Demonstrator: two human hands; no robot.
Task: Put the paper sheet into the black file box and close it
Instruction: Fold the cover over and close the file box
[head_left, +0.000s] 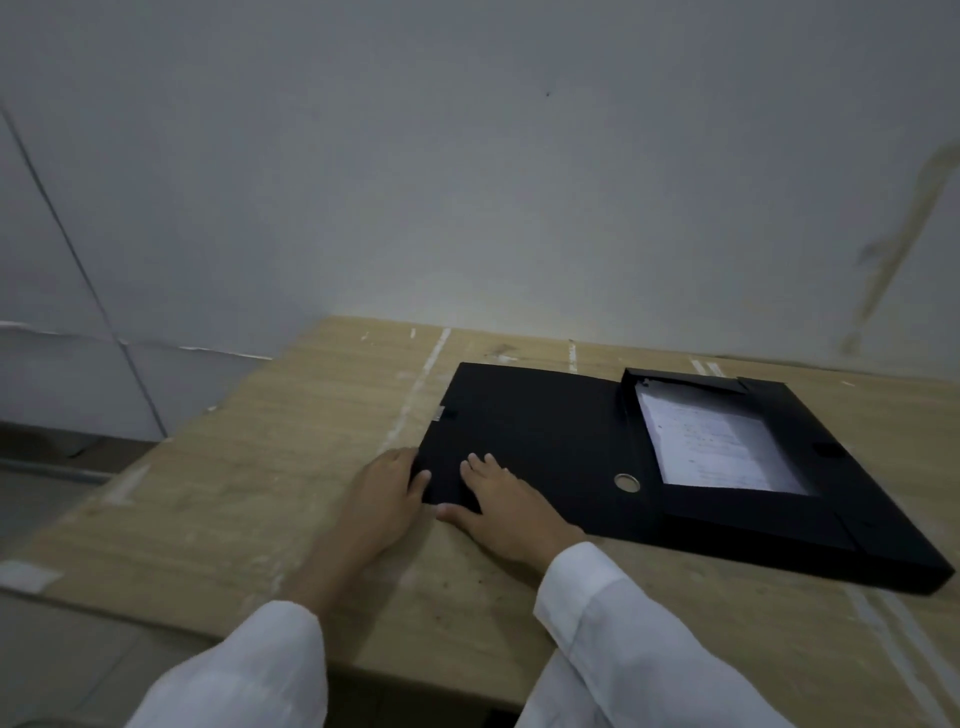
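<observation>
Plain pale wall behind; wooden desk (218, 499) w/ pale streaks. Black file box (779, 525) lying flat, wide open, tray side to the right. Paper sheet (711, 447) already inside tray, tucked under inner flaps, printed side up. Lid panel (524, 431) spread flat on desk to the left. Left hand (382, 501) curled round lid's near-left corner, thumb on top; right hand (506, 512) flat, fingers spread, palm pressing lid's near edge; neither clamped fully. Insertion step looks done. Remaining: swing lid over tray, fasten clasp (440, 413) — approx. halfway.
</observation>
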